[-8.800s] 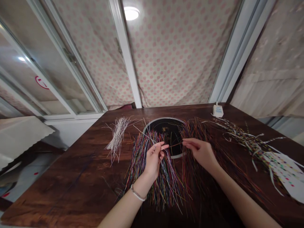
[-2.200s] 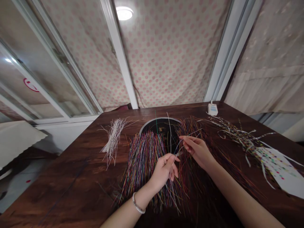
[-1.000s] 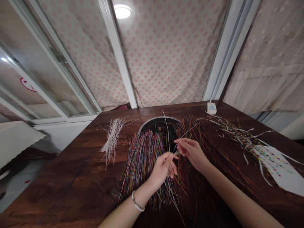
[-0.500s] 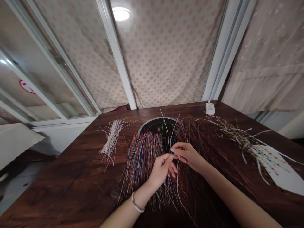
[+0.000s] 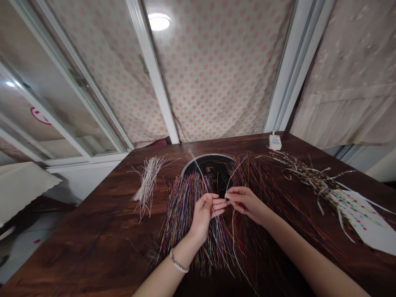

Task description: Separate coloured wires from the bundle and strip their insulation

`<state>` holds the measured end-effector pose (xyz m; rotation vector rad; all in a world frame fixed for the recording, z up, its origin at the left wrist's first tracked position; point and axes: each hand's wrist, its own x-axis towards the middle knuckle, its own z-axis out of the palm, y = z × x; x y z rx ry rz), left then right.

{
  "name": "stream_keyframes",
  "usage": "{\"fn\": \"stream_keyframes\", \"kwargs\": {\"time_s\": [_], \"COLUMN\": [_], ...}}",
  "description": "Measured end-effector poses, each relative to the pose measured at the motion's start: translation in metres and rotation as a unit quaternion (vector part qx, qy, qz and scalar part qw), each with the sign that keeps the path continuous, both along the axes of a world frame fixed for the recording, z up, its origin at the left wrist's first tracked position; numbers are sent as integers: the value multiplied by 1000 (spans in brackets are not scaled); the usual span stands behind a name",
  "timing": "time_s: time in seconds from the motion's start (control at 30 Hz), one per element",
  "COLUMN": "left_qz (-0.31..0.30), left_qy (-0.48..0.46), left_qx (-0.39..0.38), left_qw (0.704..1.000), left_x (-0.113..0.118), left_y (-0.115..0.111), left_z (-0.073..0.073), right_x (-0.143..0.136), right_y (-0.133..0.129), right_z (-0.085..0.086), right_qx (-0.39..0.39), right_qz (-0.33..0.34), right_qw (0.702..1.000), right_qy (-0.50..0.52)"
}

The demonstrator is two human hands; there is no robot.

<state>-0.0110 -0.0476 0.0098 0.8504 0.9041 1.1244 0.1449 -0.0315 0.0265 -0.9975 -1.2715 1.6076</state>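
Note:
My left hand [image 5: 206,212] has its thumb pressed on the index finger, closed on a thin white strand [image 5: 200,173] that leans up to the left; its other fingers point toward my right hand. Thumb and fingertips of my right hand [image 5: 246,203] pinch another white strand [image 5: 232,175], which curves up to the right and trails down past the wrist. The fingertips nearly meet. Beneath my left hand lies a thick bundle of multicoloured strands [image 5: 181,214]. A bundle of orange and dark strands [image 5: 262,181] spreads under my right hand.
Behind the hands is a black round piece with a silver rim [image 5: 193,160]. White strands [image 5: 148,179] lie to the left on the dark wooden table [image 5: 102,222]. On the right are dotted strips [image 5: 309,175], a white dotted sheet [image 5: 365,218] and a small white box [image 5: 274,142].
The white strands, upright and close together before, now spread apart. My left hand has shifted slightly left and up, its fingers straighter. My right hand has barely moved.

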Motion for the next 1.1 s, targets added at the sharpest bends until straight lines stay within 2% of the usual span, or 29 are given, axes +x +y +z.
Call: {"fn": "stream_keyframes", "kwargs": {"time_s": [0.27, 0.33, 0.4, 0.47, 0.57, 0.67, 0.83, 0.97, 1.1], "left_qz": [92, 91, 64, 24, -43, -78, -64, -71, -19], "left_qy": [-65, -76, -84, -73, -22, 26, 62, 42, 11], "left_qx": [-20, -29, -46, -62, -54, -29, -27, -46, -42], "left_qw": [993, 993, 993, 995, 997, 996, 996, 996, 999], "left_x": [-7, -10, -12, -14, -11, -7, -6, -7, -6], "left_y": [6, 9, 11, 12, 9, 5, 6, 8, 9], "left_z": [-1, -2, -1, 2, 7, 9, 4, -1, -2], "right_x": [17, 23, 27, 26, 17, 3, -9, -8, -4], "right_y": [10, 12, 13, 12, 7, 1, -4, -3, -1], "right_z": [5, 8, 11, 12, 9, 2, -6, -9, -9], "right_qx": [35, 55, 65, 51, -3, -23, -7, -15, -14], "right_qz": [-176, -210, -227, -188, -46, 33, 78, 87, 70], "right_qw": [980, 971, 966, 977, 999, 997, 992, 991, 995], "right_qy": [81, 102, 108, 82, -1, -66, -98, -99, -71]}}
